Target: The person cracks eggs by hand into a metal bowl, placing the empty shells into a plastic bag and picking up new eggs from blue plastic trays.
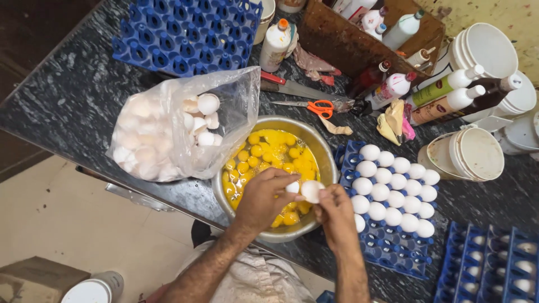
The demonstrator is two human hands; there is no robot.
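Left hand point(264, 196) and right hand point(335, 216): both fingers closed on one white egg point(307, 191), held between them over the near rim of the round steel bowl point(328, 151). Bowl: held many yellow yolks point(269, 157). Just right of it, a blue plastic egg tray point(393, 252) carried rows of white eggs. Left of the bowl, a clear plastic bag point(236, 106) held empty white shells. Farther back: orange-handled scissors point(320, 106) and a stack of empty blue trays point(185, 33).

One white egg point(309, 191), shell apparently intact, held between both hands directly above a round steel bowl point(328, 154) containing many raw yellow yolks point(275, 154).
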